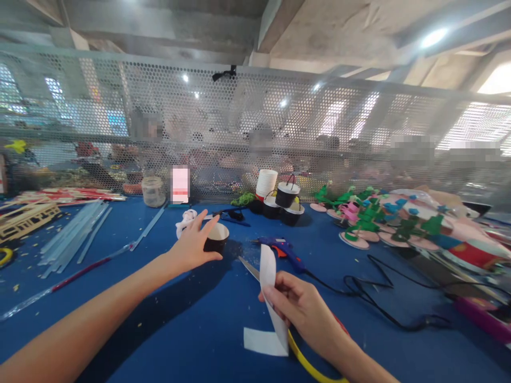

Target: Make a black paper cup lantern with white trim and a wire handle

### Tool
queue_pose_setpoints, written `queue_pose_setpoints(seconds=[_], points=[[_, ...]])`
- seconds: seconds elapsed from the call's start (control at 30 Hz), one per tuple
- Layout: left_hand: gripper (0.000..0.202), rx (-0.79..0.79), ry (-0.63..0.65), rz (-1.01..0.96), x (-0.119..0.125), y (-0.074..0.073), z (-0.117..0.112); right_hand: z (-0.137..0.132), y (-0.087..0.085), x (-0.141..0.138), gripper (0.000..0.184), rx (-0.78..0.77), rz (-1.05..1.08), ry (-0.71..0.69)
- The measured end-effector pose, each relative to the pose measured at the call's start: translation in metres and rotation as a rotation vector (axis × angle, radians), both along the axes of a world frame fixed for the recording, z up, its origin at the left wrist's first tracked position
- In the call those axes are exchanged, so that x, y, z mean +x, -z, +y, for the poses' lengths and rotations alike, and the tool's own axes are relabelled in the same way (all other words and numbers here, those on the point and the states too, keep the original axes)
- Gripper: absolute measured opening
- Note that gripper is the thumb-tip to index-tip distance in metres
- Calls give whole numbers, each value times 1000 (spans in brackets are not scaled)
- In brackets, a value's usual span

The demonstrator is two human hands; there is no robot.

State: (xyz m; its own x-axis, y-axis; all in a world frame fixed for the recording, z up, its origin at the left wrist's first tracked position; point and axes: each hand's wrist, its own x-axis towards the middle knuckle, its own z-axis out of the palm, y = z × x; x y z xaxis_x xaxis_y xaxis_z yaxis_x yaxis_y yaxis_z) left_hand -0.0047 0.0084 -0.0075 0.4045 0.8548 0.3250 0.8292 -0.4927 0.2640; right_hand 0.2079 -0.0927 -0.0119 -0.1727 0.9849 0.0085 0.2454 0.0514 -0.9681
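My left hand (pixel 195 242) is spread, fingers and thumb apart, right beside a small black paper cup (pixel 216 244) with a white inside. Whether the fingertips touch the cup I cannot tell. Pinched between the thumb and fingers of my right hand (pixel 293 298) is a white paper strip (pixel 268 266), which curls upward and bends down to the table. Behind the strip and that hand are scissors (pixel 250 268) with a yellow handle, their middle hidden. A blue glue gun (pixel 285 250) lies just beyond my right hand.
White stacked cups (pixel 266 183) and black cups with handles (pixel 288 194) stand at the back. On the right are green craft figures (pixel 367 218) and a black cable (pixel 383 308). Translucent glue sticks (pixel 75 234) and a jar (pixel 153 191) are left. A perforated metal screen (pixel 223 127) bounds the table.
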Motion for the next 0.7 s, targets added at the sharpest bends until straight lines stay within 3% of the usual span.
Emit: queue_pose_setpoints(seconds=[0.07,0.13,0.17,0.23,0.33,0.43,0.53,0.7], points=[[70,104,11,-31,6,-9,-12,0,0,0,30,-16,23,0],[50,190,109,-128,14,-19,-28,0,0,-1,32,-34,66,8],[44,160,188,-194,19,-23,-36,-1,0,-1,32,-38,100,15],[45,-93,297,-331,29,-26,-54,-1,0,-2,33,-24,179,29],[60,-708,402,-507,43,-20,-77,-2,1,-2,32,10,266,17],[44,-1102,488,-685,53,-8,-91,0,3,-1,30,29,280,42],[39,-1306,408,-752,56,0,-96,2,3,0,29,41,230,109],[37,-1353,365,-740,52,-1,-93,9,5,-1,30,54,189,126]])
